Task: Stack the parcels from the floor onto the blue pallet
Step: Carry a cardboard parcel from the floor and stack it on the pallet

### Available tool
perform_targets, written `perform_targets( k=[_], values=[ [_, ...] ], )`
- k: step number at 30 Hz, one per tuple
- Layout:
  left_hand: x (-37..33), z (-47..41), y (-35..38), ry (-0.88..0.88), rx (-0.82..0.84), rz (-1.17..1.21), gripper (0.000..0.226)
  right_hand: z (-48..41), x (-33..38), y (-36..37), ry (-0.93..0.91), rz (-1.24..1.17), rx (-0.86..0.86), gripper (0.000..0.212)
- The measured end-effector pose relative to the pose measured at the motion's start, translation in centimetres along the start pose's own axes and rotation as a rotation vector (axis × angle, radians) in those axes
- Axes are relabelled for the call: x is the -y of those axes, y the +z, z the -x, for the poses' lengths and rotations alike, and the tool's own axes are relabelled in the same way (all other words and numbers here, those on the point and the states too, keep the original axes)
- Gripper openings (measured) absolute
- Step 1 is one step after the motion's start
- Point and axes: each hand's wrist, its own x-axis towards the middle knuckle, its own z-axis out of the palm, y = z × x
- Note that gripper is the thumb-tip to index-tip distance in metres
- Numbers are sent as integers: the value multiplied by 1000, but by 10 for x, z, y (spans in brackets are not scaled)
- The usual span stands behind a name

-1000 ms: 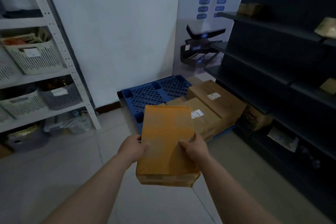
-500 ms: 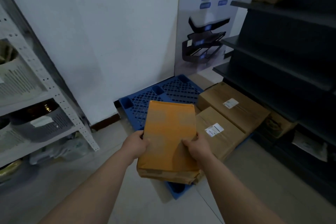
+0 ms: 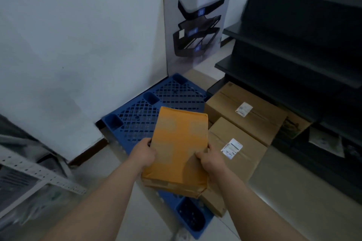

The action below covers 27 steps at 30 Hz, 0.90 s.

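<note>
Orange parcel (image 3: pixel 180 146) held up above the blue pallet (image 3: pixel 141 117).
The left hand (image 3: pixel 146 154) curls round its left edge and the right hand (image 3: pixel 210 159) round its right edge. Its long side points to 12 o'clock. The bare pallet spot is at 11 o'clock, nearer the left hand; brown boxes (image 3: pixel 233 148) fill 2 o'clock.

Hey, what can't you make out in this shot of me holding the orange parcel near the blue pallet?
Head view:
- White label of the nearer brown cardboard box: print too small, blurred.
- Blue plastic lattice pallet: middle hidden by the flat orange padded parcel.
- Fingers of left hand and right hand: hidden beneath the parcel.
- White perforated rack, lower left: blurred, cut off by the edge.
</note>
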Motion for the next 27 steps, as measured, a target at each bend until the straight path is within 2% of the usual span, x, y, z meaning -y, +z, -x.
perform_targets(
  k=[4,11,16,22,27],
  values=[
    [-18,-62,-2,-12,10,-38,45,-53,30,2,35,69,22,49],
    [-49,-166,1,55,110,-86,41,-134,58,8,104,-2,-33,49],
    [-69,-246,8,57,167,-39,43,-198,69,19,140,-39,-120,46],
    [-79,-358,28,113,289,-100,46,-292,67,55,257,-178,-249,42],
    [-74,-444,69,164,361,-149,43,-371,47,79,372,-241,-401,50]
  ],
)
